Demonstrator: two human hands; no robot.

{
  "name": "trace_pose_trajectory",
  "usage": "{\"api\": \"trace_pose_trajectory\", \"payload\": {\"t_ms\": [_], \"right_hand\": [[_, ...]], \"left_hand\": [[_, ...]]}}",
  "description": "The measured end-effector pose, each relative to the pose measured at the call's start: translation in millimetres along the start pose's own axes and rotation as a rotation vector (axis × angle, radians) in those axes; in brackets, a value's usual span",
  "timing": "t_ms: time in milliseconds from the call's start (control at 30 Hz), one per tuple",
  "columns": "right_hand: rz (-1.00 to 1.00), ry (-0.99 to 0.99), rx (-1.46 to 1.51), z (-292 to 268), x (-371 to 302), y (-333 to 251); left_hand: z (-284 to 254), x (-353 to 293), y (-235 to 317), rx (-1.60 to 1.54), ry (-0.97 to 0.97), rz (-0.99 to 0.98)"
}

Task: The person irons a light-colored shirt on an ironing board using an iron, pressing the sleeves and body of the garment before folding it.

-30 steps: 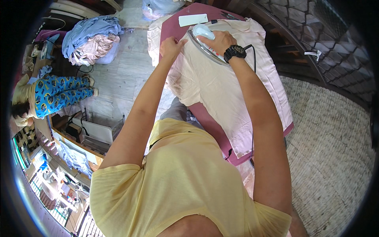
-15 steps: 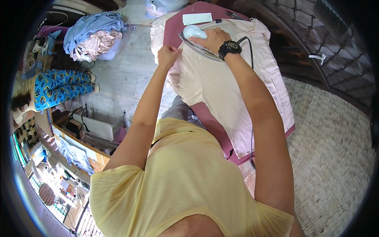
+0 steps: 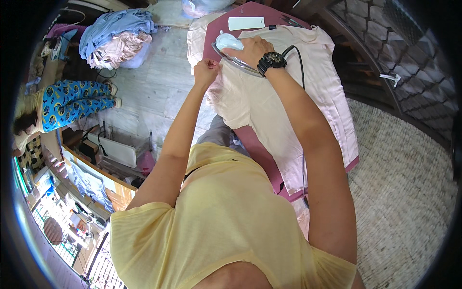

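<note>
A pale pink shirt [image 3: 284, 96] lies spread over a maroon ironing board [image 3: 250, 139]. My right hand [image 3: 256, 50], with a black watch at the wrist, is closed around the handle of a clothes iron [image 3: 230, 42]. The iron has a pale blue-white top and a metal edge, and it rests on the shirt near the board's far left. Just left of it, my left hand [image 3: 207, 71] pinches the edge of the shirt between thumb and fingers. From the iron's back a dark cord runs down along my right forearm.
A white card-like piece [image 3: 246, 23] and dark pen-like items [image 3: 291, 20] lie at the board's far end. Blue and pink clothes [image 3: 115, 38] are heaped at far left. A person in blue patterned trousers [image 3: 74, 103] is at left. A metal lattice gate [image 3: 409, 53] stands at right.
My right hand and the iron have shifted a little to the left and nearer, toward my left hand. My left hand still pinches the shirt's edge in nearly the same place.
</note>
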State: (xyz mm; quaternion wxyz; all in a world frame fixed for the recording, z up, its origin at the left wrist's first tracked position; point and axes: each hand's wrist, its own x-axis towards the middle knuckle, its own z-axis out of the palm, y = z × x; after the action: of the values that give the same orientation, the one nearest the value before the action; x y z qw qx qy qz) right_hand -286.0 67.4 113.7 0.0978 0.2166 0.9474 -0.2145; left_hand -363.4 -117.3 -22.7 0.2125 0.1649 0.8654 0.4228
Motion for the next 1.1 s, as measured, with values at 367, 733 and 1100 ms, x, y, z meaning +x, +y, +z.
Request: {"api": "trace_pose_trajectory", "payload": {"t_ms": [367,733,1100], "right_hand": [[0.186,0.130,0.205,5.8,3.6,-4.4],[0.209,0.046,0.240,13.6,-65.2,2.1],[0.326,0.150,0.201,40.1,-200.4,23.0]], "left_hand": [[1.5,0.4,3.2,-0.044,0.016,-0.033],[-4.9,-2.5,6.1,-0.098,-0.022,-0.022],[-4.5,-11.9,12.4,-0.163,-0.021,-0.007]]}}
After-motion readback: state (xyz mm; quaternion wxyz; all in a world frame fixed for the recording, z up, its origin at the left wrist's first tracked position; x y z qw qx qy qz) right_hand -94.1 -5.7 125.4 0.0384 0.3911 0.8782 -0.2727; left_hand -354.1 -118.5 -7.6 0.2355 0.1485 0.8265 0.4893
